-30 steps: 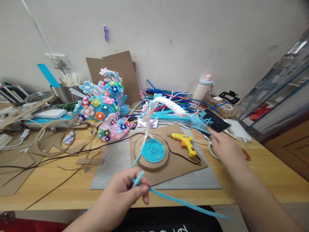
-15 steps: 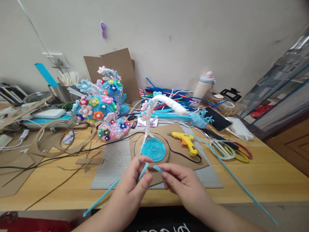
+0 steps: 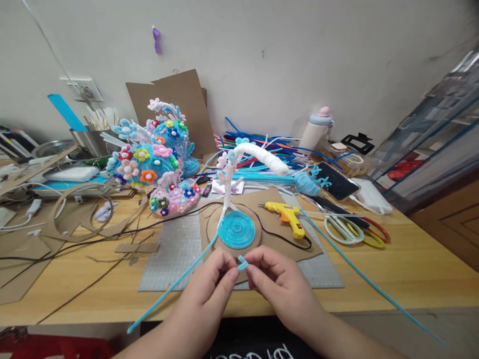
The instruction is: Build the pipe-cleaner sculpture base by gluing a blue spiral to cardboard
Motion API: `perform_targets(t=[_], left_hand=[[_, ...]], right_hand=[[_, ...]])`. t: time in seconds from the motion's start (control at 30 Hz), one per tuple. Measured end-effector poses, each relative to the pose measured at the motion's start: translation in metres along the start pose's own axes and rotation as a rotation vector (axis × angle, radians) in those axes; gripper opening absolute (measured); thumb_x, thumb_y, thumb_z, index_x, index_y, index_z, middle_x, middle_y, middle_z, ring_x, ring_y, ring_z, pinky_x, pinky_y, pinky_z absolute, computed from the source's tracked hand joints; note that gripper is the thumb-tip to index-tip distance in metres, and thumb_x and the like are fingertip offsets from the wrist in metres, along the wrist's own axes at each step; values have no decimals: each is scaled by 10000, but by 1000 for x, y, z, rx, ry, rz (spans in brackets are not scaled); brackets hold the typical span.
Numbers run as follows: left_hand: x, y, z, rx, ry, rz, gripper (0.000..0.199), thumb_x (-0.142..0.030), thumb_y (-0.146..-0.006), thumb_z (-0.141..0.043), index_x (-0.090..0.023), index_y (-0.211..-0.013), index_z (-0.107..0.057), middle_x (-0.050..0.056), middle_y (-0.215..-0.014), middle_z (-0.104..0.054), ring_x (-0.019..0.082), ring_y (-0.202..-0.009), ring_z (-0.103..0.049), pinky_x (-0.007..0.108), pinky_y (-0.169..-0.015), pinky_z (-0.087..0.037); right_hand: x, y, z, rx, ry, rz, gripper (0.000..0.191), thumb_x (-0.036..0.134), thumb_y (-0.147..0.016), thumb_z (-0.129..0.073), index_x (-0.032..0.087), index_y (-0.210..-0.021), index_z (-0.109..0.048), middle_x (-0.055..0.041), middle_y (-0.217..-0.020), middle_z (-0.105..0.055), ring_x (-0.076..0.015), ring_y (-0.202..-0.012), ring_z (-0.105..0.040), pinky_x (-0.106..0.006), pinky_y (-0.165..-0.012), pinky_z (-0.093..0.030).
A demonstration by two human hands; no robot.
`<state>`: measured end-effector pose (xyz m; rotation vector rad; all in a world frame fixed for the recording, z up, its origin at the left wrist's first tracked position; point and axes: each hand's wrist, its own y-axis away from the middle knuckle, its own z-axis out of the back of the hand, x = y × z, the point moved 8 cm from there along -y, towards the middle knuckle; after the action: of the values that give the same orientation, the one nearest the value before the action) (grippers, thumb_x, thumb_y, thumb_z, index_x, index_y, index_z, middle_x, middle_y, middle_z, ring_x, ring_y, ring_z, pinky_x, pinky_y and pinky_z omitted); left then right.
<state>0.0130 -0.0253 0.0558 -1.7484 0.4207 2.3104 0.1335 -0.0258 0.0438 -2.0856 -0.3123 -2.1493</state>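
Observation:
My left hand [image 3: 215, 279] and my right hand [image 3: 279, 279] meet in front of the round base, each with thumb and fingers pinched. Between them shows a short light-blue pipe cleaner [image 3: 243, 265], bent or crossed at its tips; whether it is one piece or two I cannot tell. Just beyond lies a blue coiled disc [image 3: 237, 229] on a round cardboard base [image 3: 212, 219]. From the base rises a white wrapped stem [image 3: 262, 155] that arches right, with small flowers on it. A long blue pipe cleaner [image 3: 168, 291] slants past my left hand toward the base.
A yellow glue gun [image 3: 284, 212] with a black cord lies right of the base, near scissors [image 3: 343, 229]. Colourful flower-covered pieces [image 3: 149, 164] stand at the left. Behind are bundled pipe cleaners [image 3: 262, 172], a bottle [image 3: 316, 127] and a phone [image 3: 339, 180].
My hands have come closer together, and the blue tips that were apart now meet or overlap. The long blue pipe cleaner at the left now shows up to the base. The view has shifted slightly.

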Motion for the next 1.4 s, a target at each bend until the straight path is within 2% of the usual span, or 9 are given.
perform_targets(t=[0.1, 0.33, 0.5, 0.63, 0.8, 0.93, 1.07, 1.23, 1.4], left_hand=[[-1, -1, 0, -31, 39, 6, 234, -386, -886, -515, -192, -758, -486, -2, -737, -497, 143, -679, -432, 253, -578, -335], [3, -3, -6, 2, 349, 83, 275, -430, -821, -614, -175, -902, -551, -45, -665, -487, 60, -475, -343, 180, -417, -271], [10, -3, -7, -9, 357, 157, 303, -453, -777, -658, -178, -836, -545, -61, -578, -471, 53, -418, -342, 181, -395, -271], [12, -1, -7, -20, 347, 175, 279, -425, -775, -670, -185, -783, -529, -54, -575, -493, 61, -423, -373, 190, -403, -296], [4, -1, -3, -65, 316, 51, 197, -341, -785, -667, -175, -760, -563, -27, -632, -556, 97, -550, -501, 218, -516, -412], [1, -2, -4, -52, 375, 17, 163, -293, -782, -669, -170, -751, -566, -12, -669, -612, 117, -642, -584, 239, -625, -471], [0, -4, -4, -49, 405, 16, 165, -283, -773, -683, -166, -760, -568, -17, -660, -620, 109, -627, -591, 225, -613, -477], [0, -4, -4, -56, 384, -13, 144, -276, -781, -671, -162, -783, -581, -9, -657, -642, 119, -624, -620, 227, -605, -500], [-4, -1, 3, -116, 152, -165, 63, -205, -824, -612, -169, -772, -611, 6, -691, -676, 124, -635, -645, 216, -589, -506]], right_hand=[[1, 1, -2, 21, 28, 24, 189, 363, -862, -552, 190, -826, -619, 11, -685, -541, -123, -650, -503, -257, -622, -425], [2, 3, -2, 18, -54, 20, 187, 371, -850, -586, 191, -809, -612, 14, -670, -557, -112, -633, -516, -235, -597, -426], [-4, 2, -5, 22, -130, -29, 282, 443, -858, -586, 183, -750, -579, 33, -595, -511, -63, -474, -372, -195, -436, -288], [-10, 2, -7, 30, -168, -64, 311, 466, -858, -588, 174, -750, -570, 35, -583, -510, -44, -433, -318, -186, -393, -208], [-14, 2, -11, 67, -264, -123, 338, 500, -840, -600, 173, -771, -548, 46, -576, -500, -35, -425, -306, -181, -400, -205], [-12, 1, -7, 31, -252, -100, 305, 471, -820, -644, 176, -822, -567, 42, -611, -512, -45, -478, -336, -179, -426, -225], [-10, 1, -6, 25, -220, -59, 295, 453, -822, -650, 168, -796, -578, 32, -622, -521, -52, -509, -362, -182, -440, -247], [-13, 2, -8, 39, -255, -91, 315, 459, -822, -657, 154, -794, -581, 30, -614, -536, -36, -494, -362, -168, -435, -240], [-18, 1, -13, 76, -408, -157, 359, 480, -805, -675, 150, -767, -540, 52, -557, -522, -4, -405, -303, -150, -387, -193]])
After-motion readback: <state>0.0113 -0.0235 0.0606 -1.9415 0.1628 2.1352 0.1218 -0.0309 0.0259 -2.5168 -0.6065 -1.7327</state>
